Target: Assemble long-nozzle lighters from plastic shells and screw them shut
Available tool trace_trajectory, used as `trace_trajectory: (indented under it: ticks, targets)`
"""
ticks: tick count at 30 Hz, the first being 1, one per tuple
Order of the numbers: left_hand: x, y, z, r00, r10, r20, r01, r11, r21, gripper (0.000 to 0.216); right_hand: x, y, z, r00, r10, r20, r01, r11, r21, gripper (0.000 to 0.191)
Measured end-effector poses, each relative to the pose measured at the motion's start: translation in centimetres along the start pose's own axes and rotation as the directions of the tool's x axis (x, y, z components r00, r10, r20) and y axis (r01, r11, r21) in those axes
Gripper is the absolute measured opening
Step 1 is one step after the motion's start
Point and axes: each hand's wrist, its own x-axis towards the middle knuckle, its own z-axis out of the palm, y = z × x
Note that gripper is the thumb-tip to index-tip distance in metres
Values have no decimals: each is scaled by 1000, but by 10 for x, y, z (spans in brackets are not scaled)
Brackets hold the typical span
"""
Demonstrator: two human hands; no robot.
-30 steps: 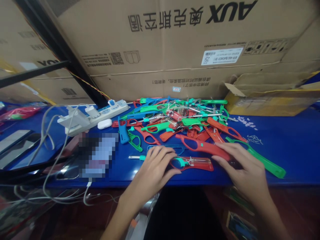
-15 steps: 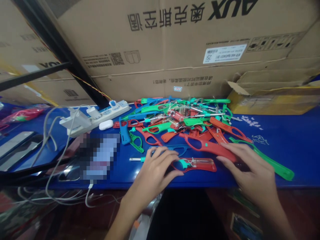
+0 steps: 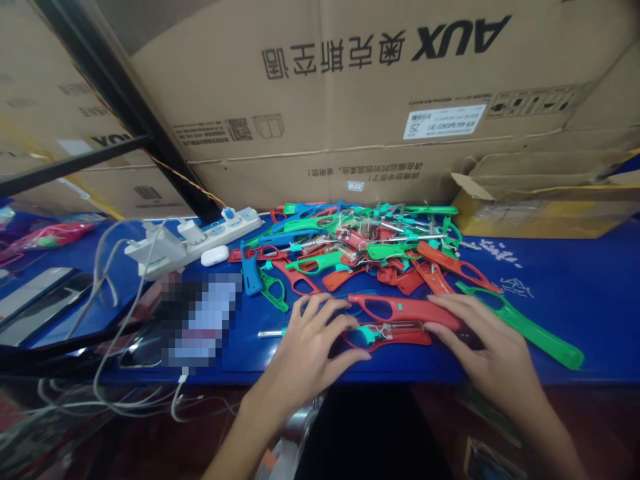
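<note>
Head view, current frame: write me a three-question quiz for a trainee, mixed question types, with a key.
1. Which hand holds the red handle piece with the small green mark?
2. True or false: in the picture, the power strip lies left of the pile of coloured parts.
3. What colour is the rightmost long handle piece? A blue; B green; C white.

Key: 1. the right hand; 2. true; 3. B.
</note>
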Motion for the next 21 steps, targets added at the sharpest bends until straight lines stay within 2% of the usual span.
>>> trace_trajectory:
  ticks: [8,11,15,18,21]
  targets:
    - [7,-12,4,998,66,2,-66,997,29,16,1,1,0,992,12,129,-8,999,-36,32]
    - [6,-13,3,999,48,5,-48,998,47,10,1,-1,-1,991,20,133,-18,1000,-12,31]
    - [4,-11,3,1000,20,-9,-19,999,26,13,1,0,1,996,90,26,-89,995,-36,30]
    - [4,-8,2,999,17,-48,-17,1000,5,32,3,0,2,986,143,-85,-148,987,-61,29]
    - [3,-5,-1,996,33,-84,-33,999,-6,49,5,0,2,978,156,-139,-166,984,-65,28]
